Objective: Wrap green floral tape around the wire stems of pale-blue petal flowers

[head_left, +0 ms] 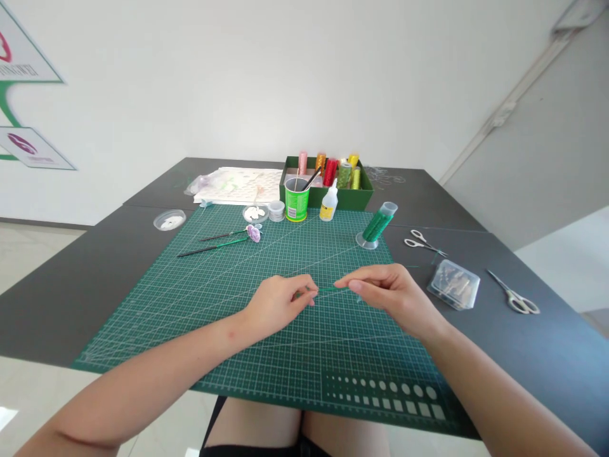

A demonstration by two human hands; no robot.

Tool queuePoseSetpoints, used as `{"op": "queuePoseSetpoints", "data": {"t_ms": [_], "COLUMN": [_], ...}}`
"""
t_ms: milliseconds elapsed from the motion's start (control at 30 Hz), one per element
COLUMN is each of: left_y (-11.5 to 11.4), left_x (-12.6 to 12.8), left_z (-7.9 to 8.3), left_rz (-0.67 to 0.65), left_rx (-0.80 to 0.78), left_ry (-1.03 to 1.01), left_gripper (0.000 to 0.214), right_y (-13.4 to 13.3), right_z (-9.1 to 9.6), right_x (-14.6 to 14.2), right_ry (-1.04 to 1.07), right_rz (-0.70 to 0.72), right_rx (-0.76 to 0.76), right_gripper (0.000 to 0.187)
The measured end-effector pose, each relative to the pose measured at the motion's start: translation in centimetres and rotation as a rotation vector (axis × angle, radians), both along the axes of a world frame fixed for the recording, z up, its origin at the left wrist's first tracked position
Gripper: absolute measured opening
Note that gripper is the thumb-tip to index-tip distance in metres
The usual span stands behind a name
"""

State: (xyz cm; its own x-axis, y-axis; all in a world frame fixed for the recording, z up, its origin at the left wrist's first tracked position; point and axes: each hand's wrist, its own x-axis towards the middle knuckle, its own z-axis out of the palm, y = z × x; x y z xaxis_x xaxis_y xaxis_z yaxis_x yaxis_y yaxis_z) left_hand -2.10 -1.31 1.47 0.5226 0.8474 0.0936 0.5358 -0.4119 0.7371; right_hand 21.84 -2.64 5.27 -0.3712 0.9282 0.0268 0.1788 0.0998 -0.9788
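Over the middle of the green cutting mat (228, 355), my left hand (278, 301) pinches one end of a thin green wire-like strand (328, 289) between thumb and fingers. My right hand (392, 293) grips the strand's other end between thumb and forefinger, so a short length runs level between both hands. The parts inside the fingers are hidden. Beyond my right hand, a spool of green thread (379, 222) leans on a clear round base. Farther left on the mat lie a lilac flower (254, 233) on a green-wrapped stem and a second thin dark stick.
At the back stand a green box (342, 202) of thread spools, a green tub (296, 203) with sticks and a glue bottle (328, 204). Dishes of white pieces (170, 221) lie left. On the right are small scissors (421, 242), a clear plastic box (455, 284) and larger scissors (518, 301).
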Motion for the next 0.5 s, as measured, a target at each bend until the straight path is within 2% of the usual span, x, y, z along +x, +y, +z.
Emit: {"op": "queuePoseSetpoints", "data": {"t_ms": [267, 367, 500], "left_y": [-0.9, -1.2, -1.4], "left_x": [0.2, 0.3, 0.1], "left_z": [0.5, 0.6, 0.8], "left_rz": [-0.208, -0.273, -0.278], "left_rx": [-0.022, 0.035, 0.117], "left_ry": [0.009, 0.019, 0.028], "left_gripper": [0.013, 0.012, 0.012], "right_y": [1.5, 2.0, 2.6], "right_z": [-0.6, -1.2, -2.1], "right_x": [0.7, 0.7, 1.0], "right_ry": [-0.049, -0.083, -0.121], "right_rz": [0.164, 0.174, 0.152], "right_rx": [0.012, 0.023, 0.008], "right_gripper": [0.052, 0.053, 0.053]}}
